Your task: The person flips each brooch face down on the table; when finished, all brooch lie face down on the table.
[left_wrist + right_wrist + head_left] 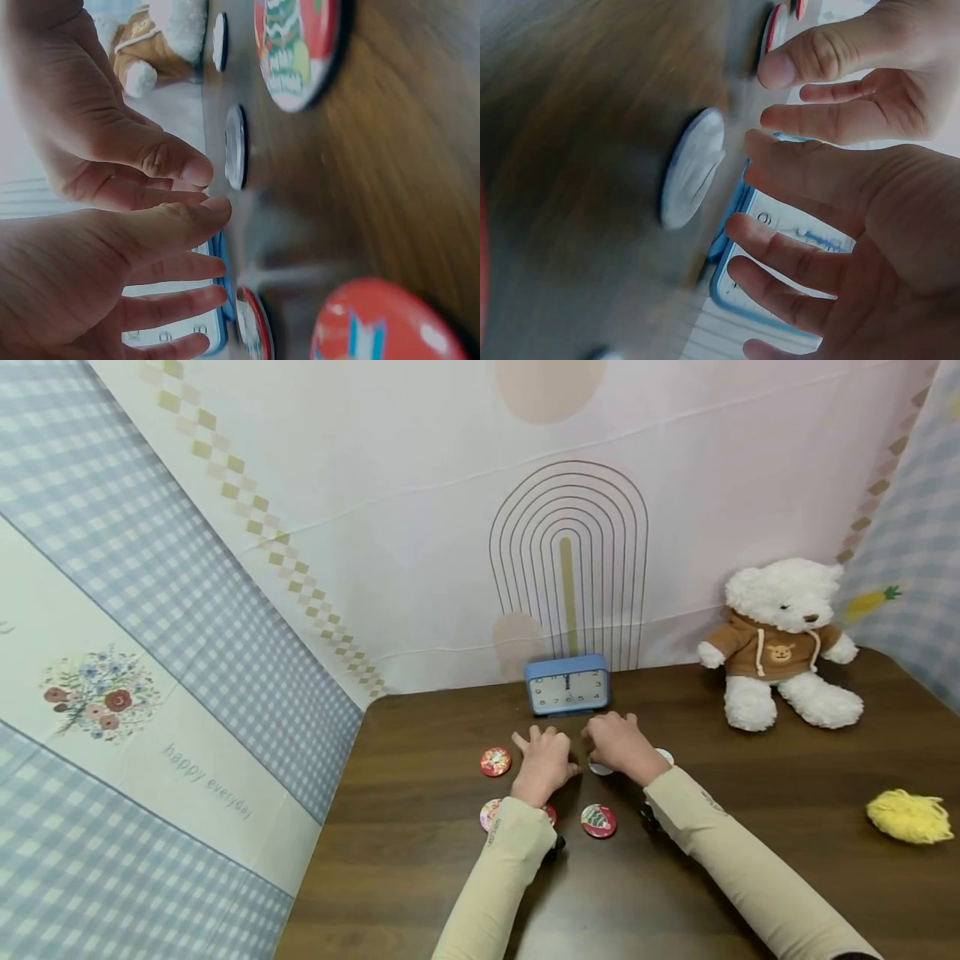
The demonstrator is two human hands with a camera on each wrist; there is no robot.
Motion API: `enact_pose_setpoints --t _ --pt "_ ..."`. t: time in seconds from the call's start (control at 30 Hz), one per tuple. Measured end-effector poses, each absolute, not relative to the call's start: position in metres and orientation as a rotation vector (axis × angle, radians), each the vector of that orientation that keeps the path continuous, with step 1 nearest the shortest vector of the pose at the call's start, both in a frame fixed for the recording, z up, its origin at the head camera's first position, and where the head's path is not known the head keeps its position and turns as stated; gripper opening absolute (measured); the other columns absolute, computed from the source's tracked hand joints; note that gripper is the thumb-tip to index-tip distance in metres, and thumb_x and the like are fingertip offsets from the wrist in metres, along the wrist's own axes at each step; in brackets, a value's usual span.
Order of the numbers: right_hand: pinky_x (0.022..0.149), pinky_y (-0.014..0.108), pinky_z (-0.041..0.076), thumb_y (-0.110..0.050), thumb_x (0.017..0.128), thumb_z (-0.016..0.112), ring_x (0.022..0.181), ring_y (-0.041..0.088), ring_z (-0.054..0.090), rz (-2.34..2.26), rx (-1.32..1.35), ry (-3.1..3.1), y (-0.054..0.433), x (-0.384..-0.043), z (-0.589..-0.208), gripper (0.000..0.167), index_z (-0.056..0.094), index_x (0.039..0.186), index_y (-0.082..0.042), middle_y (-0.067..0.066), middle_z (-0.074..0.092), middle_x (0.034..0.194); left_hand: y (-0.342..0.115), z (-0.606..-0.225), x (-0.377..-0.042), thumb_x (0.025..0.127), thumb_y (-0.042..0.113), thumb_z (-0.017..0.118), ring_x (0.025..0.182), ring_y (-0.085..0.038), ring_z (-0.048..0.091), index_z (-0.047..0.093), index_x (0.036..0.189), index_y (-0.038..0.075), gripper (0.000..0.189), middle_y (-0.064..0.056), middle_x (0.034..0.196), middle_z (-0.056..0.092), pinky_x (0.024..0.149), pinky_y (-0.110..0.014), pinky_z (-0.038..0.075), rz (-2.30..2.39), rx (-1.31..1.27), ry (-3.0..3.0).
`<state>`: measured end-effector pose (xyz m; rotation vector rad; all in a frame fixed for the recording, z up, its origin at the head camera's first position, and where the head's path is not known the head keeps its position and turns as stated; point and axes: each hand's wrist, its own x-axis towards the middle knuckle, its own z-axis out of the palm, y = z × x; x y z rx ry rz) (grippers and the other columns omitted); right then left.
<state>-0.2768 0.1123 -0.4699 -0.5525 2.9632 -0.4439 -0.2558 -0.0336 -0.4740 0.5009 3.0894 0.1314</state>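
My left hand [543,764] and right hand [622,747] hover over the table in front of a blue clock [567,687], their thumbs and fingertips near each other. Both hands look relaxed and hold nothing in the wrist views. Beneath the right hand lies a whitish round badge [694,171], apart from the fingers. Another white badge [665,757] is partly hidden behind the right wrist. To the left hand's left lies a colourful badge [495,762]. A red badge with a Christmas tree [599,821] sits nearer; two more, a pinkish badge [490,815] and a red badge [552,814], are partly covered by the left sleeve.
A white teddy bear [783,647] in a brown hoodie sits at the back right of the brown table [405,860]. Yellow yarn [909,817] lies at the right. Patterned cloth walls [420,527] stand behind and on both sides.
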Motion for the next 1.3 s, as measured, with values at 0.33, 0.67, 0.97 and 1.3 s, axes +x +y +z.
enact_pose_setpoints --t 0.33,0.67,0.97,1.3 --pt "0.088 0.065 0.037 -0.014 0.08 0.084 0.104 0.042 0.058 -0.441 -0.601 2.919 0.095 -0.281 -0.473 0.016 0.076 0.094 -0.011 0.01 0.071 0.099 -0.058 -0.479 -0.254 0.083 0.043 0.083 0.113 -0.037 0.049 0.075 0.089 0.018 0.027 -0.008 0.108 0.063 0.098 -0.069 0.033 0.097 0.437 3.131" --pt "0.088 0.068 0.036 -0.015 0.075 0.087 0.094 0.038 0.054 -0.4 -0.671 2.907 0.076 -0.281 -0.476 0.02 0.069 0.081 -0.014 0.005 0.062 0.087 -0.078 -0.484 -0.25 0.082 0.036 0.085 0.105 -0.036 0.05 0.077 0.106 0.019 0.03 -0.011 0.108 0.063 0.089 -0.065 0.036 0.165 0.439 3.145" --pt "0.091 0.068 0.032 -0.012 0.076 0.087 0.097 0.038 0.051 -0.391 -0.673 2.891 0.074 -0.284 -0.473 0.019 0.071 0.086 -0.014 0.006 0.06 0.09 -0.081 -0.482 -0.256 0.085 0.028 0.083 0.102 -0.033 0.052 0.077 0.111 0.021 0.027 -0.008 0.107 0.064 0.084 -0.055 0.038 0.204 0.513 3.123" --pt "0.089 0.065 0.034 -0.011 0.082 0.083 0.092 0.034 0.052 -0.416 -0.789 2.848 0.068 -0.284 -0.471 0.011 0.076 0.089 -0.015 0.003 0.064 0.091 -0.095 -0.48 -0.261 0.088 0.03 0.08 0.107 -0.034 0.051 0.08 0.11 0.021 0.023 -0.006 0.112 0.066 0.089 -0.059 0.035 0.224 0.524 3.045"
